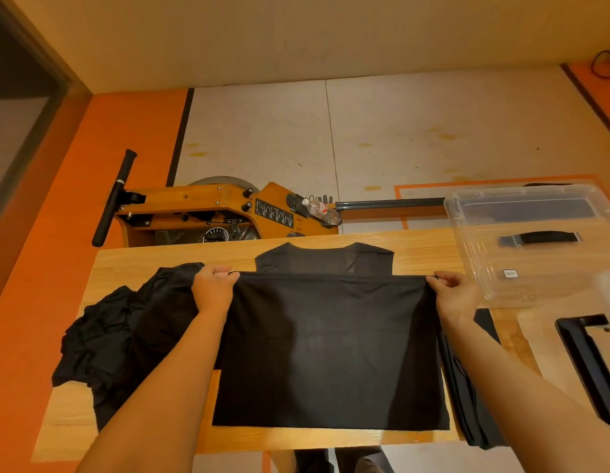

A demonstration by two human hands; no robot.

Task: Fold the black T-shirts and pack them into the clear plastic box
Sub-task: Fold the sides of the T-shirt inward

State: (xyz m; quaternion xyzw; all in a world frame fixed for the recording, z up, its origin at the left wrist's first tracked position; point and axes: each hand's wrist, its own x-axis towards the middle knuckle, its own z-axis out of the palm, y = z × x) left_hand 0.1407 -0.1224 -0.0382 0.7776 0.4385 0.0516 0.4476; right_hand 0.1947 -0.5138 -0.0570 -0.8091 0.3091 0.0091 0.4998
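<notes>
Left hand: pinched the left corner of the black T-shirt edge
Right hand: pinched the right corner of that edge
T-shirt: lay on the wooden table, hem folded toward the collar
Unfolded T-shirts: heaped at table's left
Clear plastic box: on table's far right

T-shirt: plain black | table: light wood grain | box: clear | floor, left: orange
</notes>
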